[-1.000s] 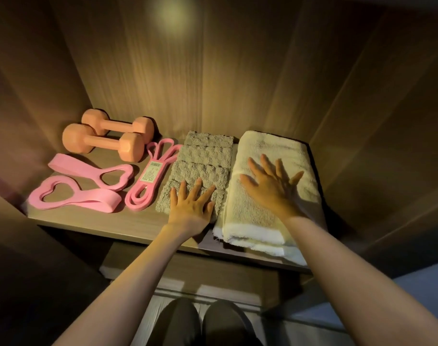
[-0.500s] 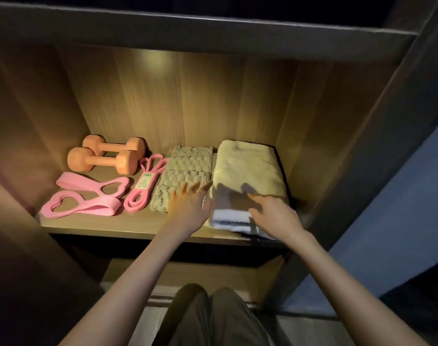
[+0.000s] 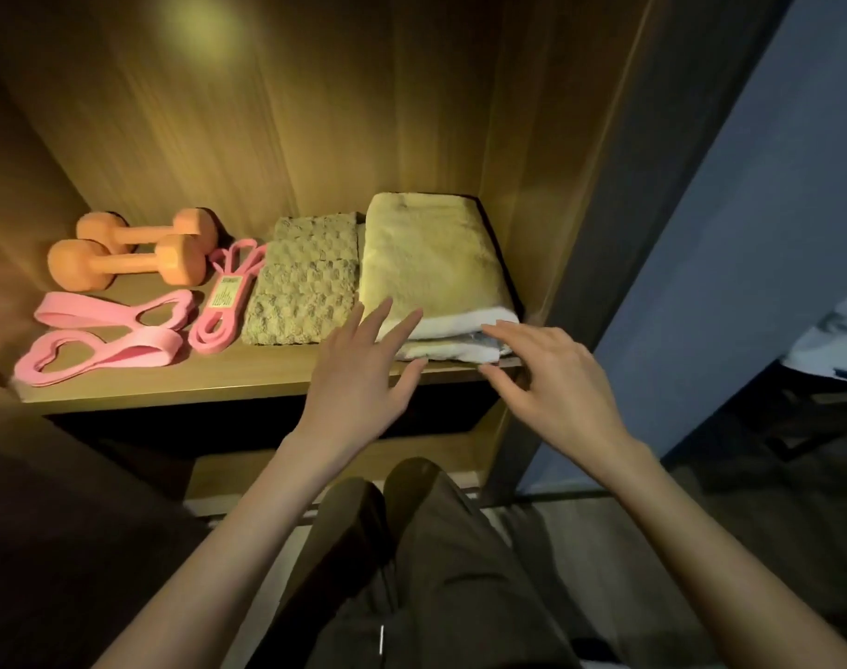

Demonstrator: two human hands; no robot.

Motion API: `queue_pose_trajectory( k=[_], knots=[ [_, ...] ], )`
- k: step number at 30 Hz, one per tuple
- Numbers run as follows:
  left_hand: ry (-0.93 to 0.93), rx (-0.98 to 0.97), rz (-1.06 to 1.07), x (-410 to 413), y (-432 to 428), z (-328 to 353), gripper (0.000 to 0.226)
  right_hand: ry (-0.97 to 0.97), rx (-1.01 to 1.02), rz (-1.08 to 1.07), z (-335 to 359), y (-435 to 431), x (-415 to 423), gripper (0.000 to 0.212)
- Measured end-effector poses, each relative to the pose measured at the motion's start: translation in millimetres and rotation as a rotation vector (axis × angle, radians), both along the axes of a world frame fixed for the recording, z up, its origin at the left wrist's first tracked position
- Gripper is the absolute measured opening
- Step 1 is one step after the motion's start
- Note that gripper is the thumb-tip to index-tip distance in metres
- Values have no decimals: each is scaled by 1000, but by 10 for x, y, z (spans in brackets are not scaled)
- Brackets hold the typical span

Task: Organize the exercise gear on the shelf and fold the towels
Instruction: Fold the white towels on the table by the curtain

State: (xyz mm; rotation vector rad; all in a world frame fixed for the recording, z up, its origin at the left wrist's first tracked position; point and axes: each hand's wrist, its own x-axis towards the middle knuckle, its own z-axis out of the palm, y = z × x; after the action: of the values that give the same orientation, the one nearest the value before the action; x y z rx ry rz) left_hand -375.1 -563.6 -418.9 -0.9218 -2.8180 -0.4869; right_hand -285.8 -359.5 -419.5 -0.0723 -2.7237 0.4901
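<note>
While spread and empty, grasping nothing: left hand [image 3: 359, 379] at centre frame, straight fingers overlapping the white front hem of the cream towel [image 3: 431, 263], contact impossible to tell; right hand [image 3: 547, 379] just right of it, fingers loosely bent near the same hem. Cream towel folded thick at centre right, on the shelf [image 3: 248, 374], tight against the cupboard wall [image 3: 523, 185] and right up against the knobbly towel [image 3: 301, 287] to its left. Probably light, soft and floppy, both of them; likely to sag and come unfolded if lifted by one corner. Best taken from the front, with flat palms under and over the whole stack, or pinched through all layers at both front corners. No room for fingers on the wall side, little in the seam between the towels. Further left: thin pink band [image 3: 224, 301] with a paper label, just beside the knobbly towel and apt to be dragged along; two wide pink loops [image 3: 108, 335] at lower left, overlapping; two orange dumbbells [image 3: 122, 265] at the back left, heavy-looking, perhaps ready to roll if nudged. Knees [image 3: 436, 548] in dark trousers at the bottom of the frame, below the shelf.
</note>
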Motion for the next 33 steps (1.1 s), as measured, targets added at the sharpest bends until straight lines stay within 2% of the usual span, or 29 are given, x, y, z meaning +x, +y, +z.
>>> queue_pose_trajectory(
  k=[8, 15, 19, 24, 33],
  knots=[
    [-112, 16, -120, -149, 331, -127, 58, -157, -47, -51, -89, 139, -54, 47],
    [-280, 2, -177, -362, 404, 607, 57, -356, -304, -132, 465, 185, -176, 43],
    [-292, -98, -221, -371, 419, 1163, 57, -283, -319, -239, 1043, 159, -49, 37],
    [-283, -140, -329, -320, 461, 1704, 55, -223, -180, -282, 1726, 147, 161, 34],
    [-202, -231, -601, -103, 884, 2009, 53, -150, -136, -542, 2238, 259, 585, 36]
  ],
)
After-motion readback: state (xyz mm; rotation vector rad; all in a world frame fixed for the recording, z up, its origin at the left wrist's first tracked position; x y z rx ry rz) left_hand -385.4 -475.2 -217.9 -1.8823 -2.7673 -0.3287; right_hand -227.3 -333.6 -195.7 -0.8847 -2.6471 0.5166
